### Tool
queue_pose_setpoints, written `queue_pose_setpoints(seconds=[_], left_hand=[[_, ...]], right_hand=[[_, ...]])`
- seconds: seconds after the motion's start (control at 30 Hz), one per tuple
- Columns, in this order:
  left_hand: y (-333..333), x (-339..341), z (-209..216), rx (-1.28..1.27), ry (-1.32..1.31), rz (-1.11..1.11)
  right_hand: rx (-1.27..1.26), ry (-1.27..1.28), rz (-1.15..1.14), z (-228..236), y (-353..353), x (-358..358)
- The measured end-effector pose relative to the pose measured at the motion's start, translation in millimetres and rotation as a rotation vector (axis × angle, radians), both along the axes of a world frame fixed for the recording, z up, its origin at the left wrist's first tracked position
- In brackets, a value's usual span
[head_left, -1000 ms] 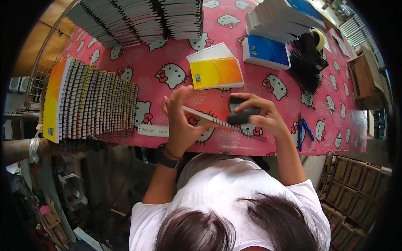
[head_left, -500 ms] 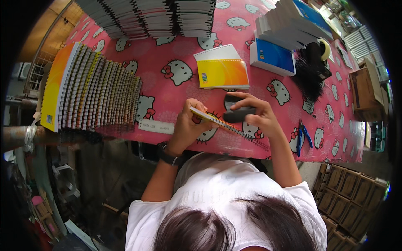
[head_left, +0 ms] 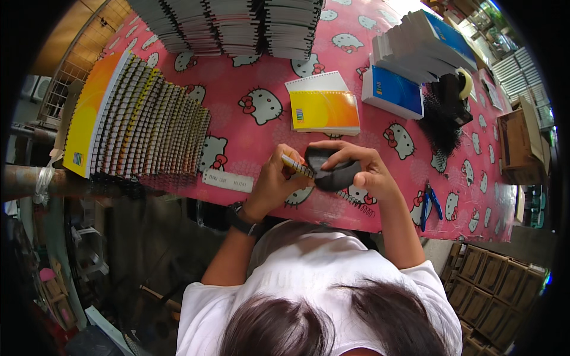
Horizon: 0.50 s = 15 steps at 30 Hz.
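My left hand [head_left: 272,188] is closed around a small notebook [head_left: 295,164], held on edge with its spiral-bound side up. In my right hand [head_left: 371,172] is a smooth, black, rounded block [head_left: 337,175], which covers part of the notebook's bound edge and seems to touch it. A loose wire coil [head_left: 360,206] sticks out past the block toward the right. Beyond my hands lies a yellow-orange notebook cover [head_left: 325,113] with punched holes, on top of a white punched sheet [head_left: 317,82]. Blue-handled cutters [head_left: 430,206] rest to the right.
Spiral-bound notebooks [head_left: 139,124] stand in a long row at the left. Stacks of bound books [head_left: 234,29] rise at the back. At the back right are blue-covered pads [head_left: 392,92], a black bunch of fine coils [head_left: 438,130] and a tape roll [head_left: 464,84]. A white label strip [head_left: 227,180] lies near the front edge.
My right hand has brought the black block left and down over the notebook's spine. More of the coil is covered now, and the notebook is tilted differently. The whole view has shifted slightly.
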<state>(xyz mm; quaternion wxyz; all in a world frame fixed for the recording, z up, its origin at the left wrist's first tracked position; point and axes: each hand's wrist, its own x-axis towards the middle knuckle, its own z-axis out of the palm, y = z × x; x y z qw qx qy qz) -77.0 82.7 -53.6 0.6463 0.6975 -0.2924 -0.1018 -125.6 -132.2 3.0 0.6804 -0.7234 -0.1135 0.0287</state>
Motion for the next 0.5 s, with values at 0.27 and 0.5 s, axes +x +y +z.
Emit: queue_pose_setpoints(seconds=[0.27,0.5], left_hand=[[1.6,-1.8,4.0,-0.004,0.140,-0.038],[0.5,-6.7,20.5,0.071,0.079,-0.024]], right_hand=[[0.010,0.046,-0.002,-0.6,9.1,-0.3],[-0.544,-0.100,-0.543,-9.8,-54.8,-45.2]])
